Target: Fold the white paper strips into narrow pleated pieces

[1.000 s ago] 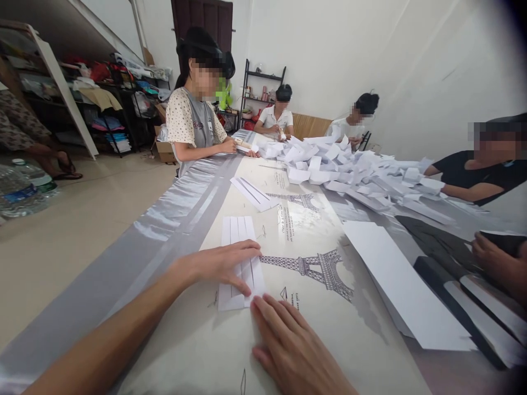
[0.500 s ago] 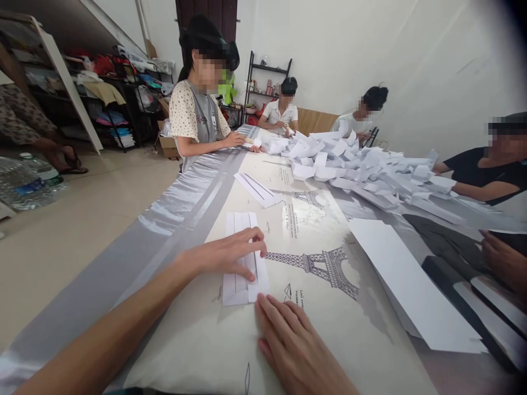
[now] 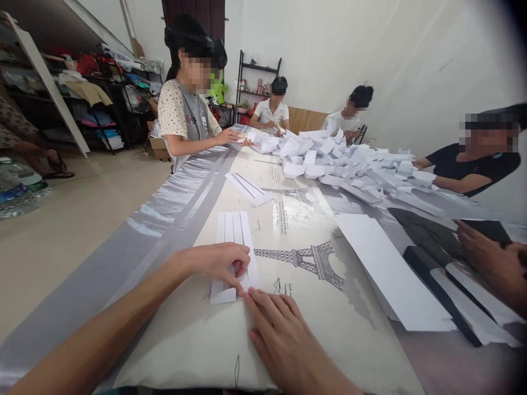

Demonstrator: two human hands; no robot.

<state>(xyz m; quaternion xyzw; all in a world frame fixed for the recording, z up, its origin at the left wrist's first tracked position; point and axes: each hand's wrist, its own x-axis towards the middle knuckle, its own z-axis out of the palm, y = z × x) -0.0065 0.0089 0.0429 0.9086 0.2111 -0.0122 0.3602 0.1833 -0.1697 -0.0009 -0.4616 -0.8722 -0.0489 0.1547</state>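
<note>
White folded paper strips [image 3: 233,226] lie side by side on the cream cloth printed with a tower [image 3: 304,318]. My left hand [image 3: 224,263] rests over them with its fingers curled; its thumb and my right index fingertip meet at the near end of the strips. Whether the left fingers pinch anything is hidden. My right hand [image 3: 284,334] lies flat at the near right corner of the strips, its fingers stretched out close together. Farther off lies another small set of folded strips [image 3: 247,189].
A heap of folded white papers [image 3: 349,159] covers the far right. Large white sheets [image 3: 395,274] and dark-and-white pieces [image 3: 444,296] lie at the right, near another person's hands [image 3: 489,263]. Several people sit or stand around the table.
My left hand has drawn its fingers in and moved nearer to my right fingertips. The view has shifted to the right. At the right, another person's hands show more fully.
</note>
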